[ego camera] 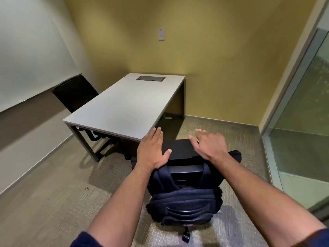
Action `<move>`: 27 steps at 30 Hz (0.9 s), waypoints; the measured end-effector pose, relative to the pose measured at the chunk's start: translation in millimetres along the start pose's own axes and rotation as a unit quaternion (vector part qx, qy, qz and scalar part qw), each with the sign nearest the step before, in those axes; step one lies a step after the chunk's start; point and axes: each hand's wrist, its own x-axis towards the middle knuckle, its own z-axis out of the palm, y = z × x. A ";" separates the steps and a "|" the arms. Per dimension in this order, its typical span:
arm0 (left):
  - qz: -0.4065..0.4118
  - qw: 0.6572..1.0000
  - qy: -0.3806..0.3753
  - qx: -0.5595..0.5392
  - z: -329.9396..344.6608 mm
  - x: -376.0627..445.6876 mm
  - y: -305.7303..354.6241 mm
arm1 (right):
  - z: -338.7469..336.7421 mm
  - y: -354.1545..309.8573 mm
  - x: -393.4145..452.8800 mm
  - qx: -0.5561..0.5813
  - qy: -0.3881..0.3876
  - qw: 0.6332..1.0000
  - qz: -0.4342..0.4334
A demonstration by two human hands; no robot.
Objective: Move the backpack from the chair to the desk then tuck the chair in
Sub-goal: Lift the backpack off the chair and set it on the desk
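- Between your two outstretched hands sits the top edge of the chair (179, 150), its black backrest facing you, and neither hand has closed on anything.
- Your left hand (153, 150) is flat and spread, fingers straight and pointing away from you, thumb out toward the backrest; whether the palm actually touches the chair's top left corner you cannot tell.
- Your right hand (207, 144) is just as open, fingers loosely fanned and a little blurred, hovering over the right end of the backrest top, holding nothing.
- Below and nearer to you than both hands, the backpack (184, 200) rests on the chair seat, dark navy, leaning against the backrest with its shoulder straps rising toward your wrists. Its zipped pockets face you and look closed, so whatever is inside stays hidden.
- Beyond your fingertips stands the desk (121, 107), a pale grey top on dark legs, its near right corner just past your left hand. Its surface carries only a dark rectangular inset panel (151, 78) at the far end, lid shut.
- Further left of your left hand, on the desk's far side, a second black chair (74, 93) is pushed close against the desk.
- Right of your right hand runs a glass partition (302, 113); ahead, a small white wall switch (161, 34) sits on the yellow wall.
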 end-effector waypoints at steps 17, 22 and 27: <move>-0.081 0.961 -0.250 -0.082 30.6 13.5 -4.8 | 28.2 -0.3 12.7 0.064 -0.284 0.940 0.177; -0.040 0.962 -0.253 -0.097 28.6 14.6 -6.7 | 23.1 9.9 22.3 0.124 -0.305 0.921 0.210; -0.022 0.962 -0.254 -0.100 27.7 14.4 -9.9 | 16.2 24.9 22.7 0.146 -0.278 0.916 0.249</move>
